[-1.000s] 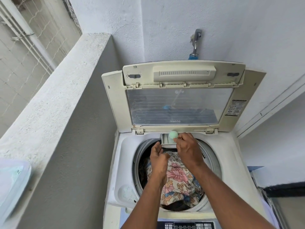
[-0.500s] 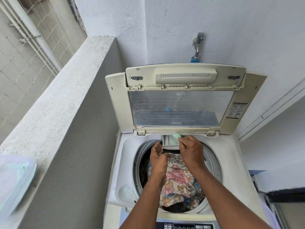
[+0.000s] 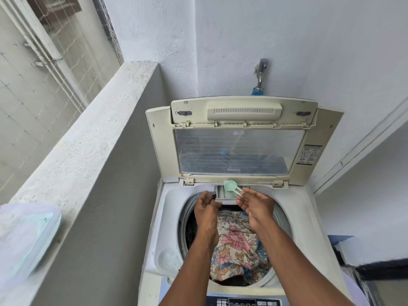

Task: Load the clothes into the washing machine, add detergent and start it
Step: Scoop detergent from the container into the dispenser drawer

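Washing machine (image 3: 167, 221): top-loading, cream and white, set in a corner against the white wall; its lid (image 3: 240, 138) stands raised upright at the back of the machine, clear panel facing forward.
Detergent drawer (image 3: 223, 193): small compartment at the back rim of the machine's opening, just below the lid hinge, pulled out over the tub.
Scoop (image 3: 230, 186): pale green, round bowl with a short handle; bowl sits directly over the drawer, handle running down to the right hand.
Right hand (image 3: 256, 206): grip is a pinch, thumb and fingertips closed on the scoop's handle, held above the back of the machine's tub.
Left hand (image 3: 206, 209): fingers curled at the front edge of the drawer, on its left side; whether this grip closes on the drawer or only touches it cannot be told.
Clothes (image 3: 236, 246): floral fabric, pink and blue on cream, lying on darker garments inside the machine's tub, beneath both forearms.
Control panel (image 3: 242, 302): dark strip with buttons along the machine's front edge.
Tap (image 3: 261, 74): metal, with a blue fitting, on the wall above the machine's lid.
Ledge (image 3: 88, 140): rough concrete parapet left of the machine; a blurred pale bag (image 3: 24, 239) rests on its near end.
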The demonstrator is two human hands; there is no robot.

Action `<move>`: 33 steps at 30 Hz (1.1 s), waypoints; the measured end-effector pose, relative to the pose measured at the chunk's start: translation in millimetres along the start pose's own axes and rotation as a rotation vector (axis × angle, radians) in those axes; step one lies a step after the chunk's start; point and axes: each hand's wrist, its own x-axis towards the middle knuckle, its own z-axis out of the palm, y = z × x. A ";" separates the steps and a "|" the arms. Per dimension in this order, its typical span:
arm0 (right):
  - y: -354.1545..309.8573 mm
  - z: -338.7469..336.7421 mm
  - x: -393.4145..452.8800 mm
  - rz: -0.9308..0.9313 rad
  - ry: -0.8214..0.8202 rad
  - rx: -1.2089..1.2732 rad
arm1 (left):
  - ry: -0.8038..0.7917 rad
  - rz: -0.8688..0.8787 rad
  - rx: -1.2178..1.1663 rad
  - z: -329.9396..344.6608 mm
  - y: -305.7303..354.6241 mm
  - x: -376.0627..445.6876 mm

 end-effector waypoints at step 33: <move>-38.6 164.8 -263.9 -0.169 -0.689 -0.013 | 0.609 1.022 0.364 -169.0 211.7 -181.4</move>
